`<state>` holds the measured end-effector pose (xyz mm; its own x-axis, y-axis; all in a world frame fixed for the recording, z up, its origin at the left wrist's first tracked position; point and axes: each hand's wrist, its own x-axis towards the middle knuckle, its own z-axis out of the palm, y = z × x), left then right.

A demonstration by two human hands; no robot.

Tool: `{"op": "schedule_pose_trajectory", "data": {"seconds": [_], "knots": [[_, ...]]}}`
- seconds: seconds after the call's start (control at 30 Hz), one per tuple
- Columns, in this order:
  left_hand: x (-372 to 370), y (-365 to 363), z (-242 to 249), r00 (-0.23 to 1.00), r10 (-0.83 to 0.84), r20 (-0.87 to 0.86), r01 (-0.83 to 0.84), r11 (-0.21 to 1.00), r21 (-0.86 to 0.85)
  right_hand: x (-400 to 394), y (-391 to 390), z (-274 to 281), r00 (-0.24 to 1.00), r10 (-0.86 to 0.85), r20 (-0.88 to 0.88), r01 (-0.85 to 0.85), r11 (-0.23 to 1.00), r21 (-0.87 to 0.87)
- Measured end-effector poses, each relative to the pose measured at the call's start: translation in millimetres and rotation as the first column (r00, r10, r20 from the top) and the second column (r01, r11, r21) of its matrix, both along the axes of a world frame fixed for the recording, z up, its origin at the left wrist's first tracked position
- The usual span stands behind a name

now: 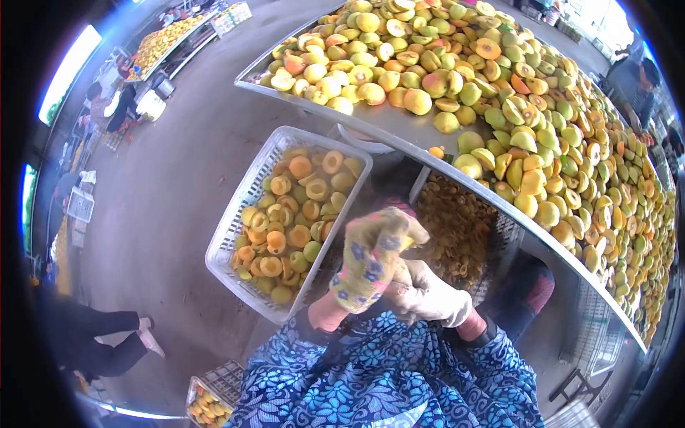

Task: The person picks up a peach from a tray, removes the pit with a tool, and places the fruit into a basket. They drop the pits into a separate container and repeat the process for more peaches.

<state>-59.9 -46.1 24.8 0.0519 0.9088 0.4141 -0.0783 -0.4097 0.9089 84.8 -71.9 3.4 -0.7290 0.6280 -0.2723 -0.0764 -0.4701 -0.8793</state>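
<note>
- Roughly, at nine o'clock: bare concrete floor (178, 178), with another person's legs and white shoes (146, 335) low at eight o'clock. A second fruit table (168, 39) stands far off at eleven o'clock, people beside it.
- At seven o'clock, near the bottom edge, part of a small crate (207, 406) with a few yellow fruits shows.
- Left of centre: white plastic crate (235, 235) holding halved, pitted peaches (285, 228), cut faces mostly up. Judged about half to two-thirds full; room left along the near wall.
- Centre, six o'clock: left hand (371, 260) in a yellow flowered glove, fingers bunched and pressed together. The right hand (428, 292), in a pale glove, closes against it from below. Hands touch; they seem to be tugging the glove rather than holding fruit. Cannot tell if anything is pinched between them.
- Blue patterned sleeves and apron (385, 378) fill the bottom.
- Just right of the hands, under the table edge: a bin of dark brown pits (457, 228), well heaped, so a good deal of cutting looks done.
- From twelve to four o'clock: long metal table (399, 132) piled with whole and halved peaches (499, 78), yellow, green, some blushed. Heap runs to the far end, so plenty looks left.
- At two o'clock, another person in dark clothes (638, 85) works the far side.
</note>
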Motion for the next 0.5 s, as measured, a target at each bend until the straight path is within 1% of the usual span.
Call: {"op": "schedule_pose_trajectory", "data": {"seconds": [0.03, 0.07, 0.1, 0.17, 0.2, 0.23, 0.3, 0.33, 0.37, 0.4, 0.43, 0.47, 0.5], "knots": [[1, -1, 4, 0.991, 0.101, -0.084, -0.077, 0.966, 0.248, 1, -2, -2, 0.999, -0.035, -0.030, 0.035, 0.999, -0.003], [-1, 4, 0, 0.999, -0.049, -0.011, 0.049, 0.999, -0.002, 3, -3, -3, 0.995, -0.040, -0.093, 0.037, 0.999, -0.040], [-8, 8, 1, 0.977, -0.191, -0.093, 0.184, 0.980, -0.080, 6, -3, -5, 0.995, -0.024, -0.095, 0.021, 0.999, -0.035], [-17, 10, 9, 0.915, -0.357, -0.186, 0.345, 0.934, -0.097, 14, -5, -11, 0.980, 0.094, -0.174, -0.142, 0.946, -0.293], [-18, 15, 6, 0.884, -0.422, -0.202, 0.410, 0.907, -0.098, 13, -8, -15, 0.965, 0.088, -0.245, -0.164, 0.937, -0.309], [-19, 17, 4, 0.889, -0.413, -0.196, 0.402, 0.911, -0.094, 13, -12, -15, 0.966, 0.097, -0.239, -0.171, 0.936, -0.309], [-22, 22, 2, 0.802, -0.562, -0.205, 0.534, 0.827, -0.178, 9, -18, -14, 0.917, 0.055, -0.395, -0.273, 0.809, -0.520], [-24, 23, 2, 0.780, -0.602, -0.171, 0.572, 0.797, -0.195, 2, -22, -27, 0.846, -0.001, -0.534, -0.317, 0.804, -0.504], [-23, 23, -1, 0.784, -0.598, -0.164, 0.569, 0.799, -0.196, 2, -25, -35, 0.848, 0.000, -0.530, -0.319, 0.799, -0.510], [-20, 21, -7, 0.775, -0.626, 0.089, 0.626, 0.739, -0.250, 0, -25, -36, 0.773, -0.048, -0.633, -0.407, 0.727, -0.553], [-18, 20, -14, 0.722, -0.604, 0.338, 0.689, 0.669, -0.277, -1, -23, -37, 0.688, -0.111, -0.717, -0.495, 0.651, -0.575], [-17, 22, -26, 0.738, -0.592, 0.325, 0.667, 0.712, -0.219, -2, -18, -38, 0.701, -0.135, -0.700, -0.507, 0.596, -0.623], [-16, 20, -28, 0.735, -0.590, 0.334, 0.668, 0.712, -0.215, -2, -14, -36, 0.708, -0.136, -0.693, -0.502, 0.594, -0.629]]}}
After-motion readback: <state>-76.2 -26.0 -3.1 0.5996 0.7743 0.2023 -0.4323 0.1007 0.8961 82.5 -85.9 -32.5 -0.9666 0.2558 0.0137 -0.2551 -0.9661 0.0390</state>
